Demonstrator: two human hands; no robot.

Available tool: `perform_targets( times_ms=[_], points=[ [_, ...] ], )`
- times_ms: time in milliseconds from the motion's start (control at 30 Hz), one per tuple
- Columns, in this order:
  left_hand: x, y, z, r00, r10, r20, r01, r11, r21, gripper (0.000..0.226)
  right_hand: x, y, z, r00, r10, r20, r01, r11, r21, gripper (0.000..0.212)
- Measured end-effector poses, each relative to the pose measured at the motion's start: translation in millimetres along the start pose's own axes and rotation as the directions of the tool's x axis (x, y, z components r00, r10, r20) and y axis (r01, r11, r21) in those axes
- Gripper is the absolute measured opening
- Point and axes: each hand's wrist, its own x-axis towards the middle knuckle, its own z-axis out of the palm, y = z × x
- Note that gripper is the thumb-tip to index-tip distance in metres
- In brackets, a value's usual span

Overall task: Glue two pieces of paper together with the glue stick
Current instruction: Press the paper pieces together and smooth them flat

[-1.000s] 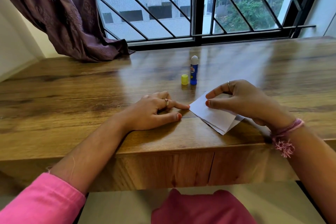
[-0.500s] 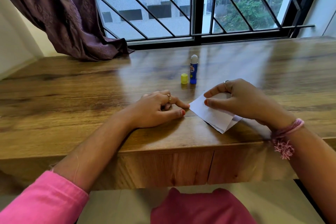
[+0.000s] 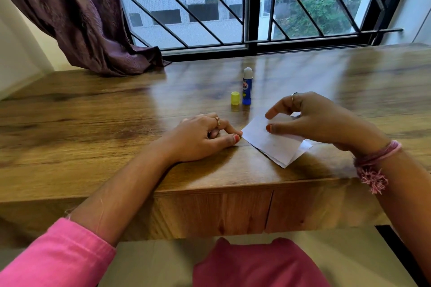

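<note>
— Where's the paper?

— Two white paper sheets (image 3: 275,144) lie stacked at centre right on the table (image 3: 93,123). My right hand (image 3: 312,121) hovers, fingers loosely spread, gripping nothing; my left hand (image 3: 200,137) pins the corner.

— Handling?

— Thin, floppy; I'd pinch an edge. The glue stick (image 3: 247,87) stands uncapped above.

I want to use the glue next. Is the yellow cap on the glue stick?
No. The yellow cap stands on the table beside the upright glue stick, whose white tip is bare.
</note>
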Motion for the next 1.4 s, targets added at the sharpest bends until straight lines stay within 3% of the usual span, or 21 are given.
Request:
perform_targets(
  times_ms=[233, 567, 1400],
  points=[
    [-0.8, 2.9, 0.4, 1.0, 0.009, 0.001, -0.009, 1.0, 0.0, 0.035, -5.2, -2.6, -4.7, 1.0, 0.018, 0.003, -0.018, 1.0, -0.003, 0.01],
    [-1.7, 5.7, 0.4, 1.0, -0.003, -0.004, 0.003, 1.0, 0.011, 0.037, -6.5, -7.2, -10.2, 0.995, 0.065, 0.073, -0.065, 0.998, -0.004, 0.007],
    [-2.2, 4.0, 1.1, 1.0, 0.011, -0.015, -0.011, 1.0, 0.001, 0.035, -9.8, -5.6, -7.6, 0.992, 0.1, 0.077, -0.089, 0.987, -0.133, 0.022]
  ],
)
